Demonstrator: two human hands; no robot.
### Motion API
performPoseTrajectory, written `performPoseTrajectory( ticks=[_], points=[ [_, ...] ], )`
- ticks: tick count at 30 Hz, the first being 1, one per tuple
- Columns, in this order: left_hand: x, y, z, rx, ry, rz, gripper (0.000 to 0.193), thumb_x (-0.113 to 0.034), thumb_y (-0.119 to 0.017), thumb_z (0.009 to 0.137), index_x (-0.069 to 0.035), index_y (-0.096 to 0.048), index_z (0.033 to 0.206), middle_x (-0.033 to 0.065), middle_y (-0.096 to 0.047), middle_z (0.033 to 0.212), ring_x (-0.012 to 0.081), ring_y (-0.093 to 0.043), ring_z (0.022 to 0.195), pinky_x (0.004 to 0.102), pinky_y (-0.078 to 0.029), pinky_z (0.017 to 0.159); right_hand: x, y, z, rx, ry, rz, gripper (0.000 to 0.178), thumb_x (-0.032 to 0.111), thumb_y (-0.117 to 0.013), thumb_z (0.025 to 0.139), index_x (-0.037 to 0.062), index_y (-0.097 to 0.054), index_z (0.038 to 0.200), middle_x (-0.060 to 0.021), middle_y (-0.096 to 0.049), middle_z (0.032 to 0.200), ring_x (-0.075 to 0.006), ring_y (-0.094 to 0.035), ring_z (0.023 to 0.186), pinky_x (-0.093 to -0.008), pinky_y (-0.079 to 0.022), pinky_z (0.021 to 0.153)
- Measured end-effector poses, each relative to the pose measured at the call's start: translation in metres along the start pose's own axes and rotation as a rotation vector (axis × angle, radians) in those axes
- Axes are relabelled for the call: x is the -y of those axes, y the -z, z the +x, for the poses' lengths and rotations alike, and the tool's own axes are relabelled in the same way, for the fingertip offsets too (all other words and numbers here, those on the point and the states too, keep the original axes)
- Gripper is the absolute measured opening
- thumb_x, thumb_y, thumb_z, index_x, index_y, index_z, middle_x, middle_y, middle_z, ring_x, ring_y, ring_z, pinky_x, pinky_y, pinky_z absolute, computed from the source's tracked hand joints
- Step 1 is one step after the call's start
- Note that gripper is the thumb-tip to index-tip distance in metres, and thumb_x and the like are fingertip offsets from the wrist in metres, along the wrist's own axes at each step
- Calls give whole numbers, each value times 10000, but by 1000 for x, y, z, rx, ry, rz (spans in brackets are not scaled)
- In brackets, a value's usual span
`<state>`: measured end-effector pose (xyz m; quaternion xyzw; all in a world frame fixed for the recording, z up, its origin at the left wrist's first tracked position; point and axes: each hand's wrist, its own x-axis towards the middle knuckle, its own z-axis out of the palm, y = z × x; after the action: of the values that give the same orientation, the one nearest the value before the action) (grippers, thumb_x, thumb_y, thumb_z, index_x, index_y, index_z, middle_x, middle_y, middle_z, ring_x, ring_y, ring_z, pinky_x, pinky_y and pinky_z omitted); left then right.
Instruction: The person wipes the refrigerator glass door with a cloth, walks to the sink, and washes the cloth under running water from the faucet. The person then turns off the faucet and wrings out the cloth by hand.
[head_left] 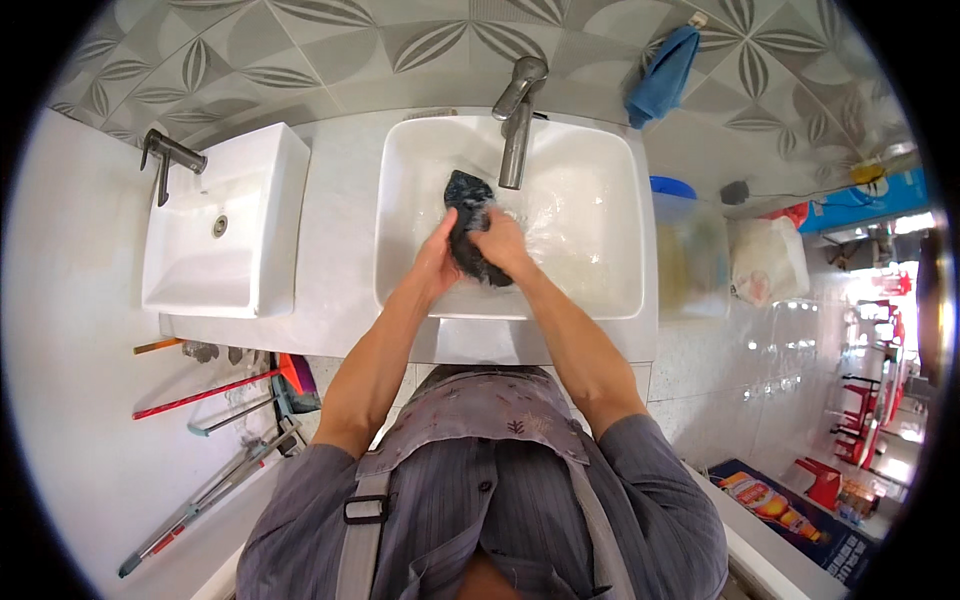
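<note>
the left hand [437, 258] was closed on the left edge of a dark cloth [466, 200], and the right hand [503, 241] was clamped on its right side. the cloth was inside the white sink [590, 285], just left of the metal faucet [515, 145].

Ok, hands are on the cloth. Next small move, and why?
I'd probably squeeze the dark cloth between the left hand and right hand: both already grip it from opposite sides, and it's inside the middle sink, where watery glints show, so anything wrung out should likely land in the basin.
</note>
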<state>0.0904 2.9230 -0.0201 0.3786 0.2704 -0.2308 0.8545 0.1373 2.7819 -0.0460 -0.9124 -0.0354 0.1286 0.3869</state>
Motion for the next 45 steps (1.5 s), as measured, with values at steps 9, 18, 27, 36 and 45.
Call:
performPoseTrajectory(
  ticks=[9, 18, 27, 36, 45],
  points=[
    [14, 54, 61, 434, -22, -396, 427, -468, -535, 1003, -65, -668, 1045, 91, -702, 972, 250, -687, 888, 409, -575, 810, 66, -18, -49, -320, 389, -37, 178, 228, -633, 879, 49, -633, 885, -181, -653, 873, -376, -648, 838, -480, -519, 736],
    [-5, 13, -4, 54, -234, 166, 372, -233, -653, 959, 9, -565, 1227, 97, -660, 1151, 213, -654, 1018, 382, -547, 840, -72, 61, 8, -396, 85, -576, 228, 249, -592, 911, 66, -621, 1045, -150, -643, 1016, -338, -634, 945, -487, -514, 818],
    [-2, 24, 23, 169, 38, -246, 501, -608, -542, 948, -121, -642, 1008, 68, -681, 982, 254, -670, 899, 479, -572, 759, 51, -10, -45, -178, 250, 229, 346, 182, -686, 836, 32, -616, 1140, -230, -677, 1014, -413, -650, 963, -458, -518, 850],
    [8, -27, 17, 42, -42, -65, 355, -364, -596, 1004, -28, -658, 1101, 97, -702, 983, 222, -688, 806, 362, -576, 737, -17, 30, -7, -523, 374, -145, 158, 193, -612, 919, 46, -589, 866, -159, -627, 832, -381, -620, 767, -496, -490, 706],
    [12, 29, 0, -522, -785, 1221, 561, -85, -769, 740, 35, -505, 1220, 156, -559, 1283, 301, -582, 1126, 441, -506, 870, -100, 79, 5, -375, 25, -306, 349, 240, -614, 900, 21, -594, 1171, -225, -617, 1118, -420, -598, 1056, -491, -493, 920]
  ],
)
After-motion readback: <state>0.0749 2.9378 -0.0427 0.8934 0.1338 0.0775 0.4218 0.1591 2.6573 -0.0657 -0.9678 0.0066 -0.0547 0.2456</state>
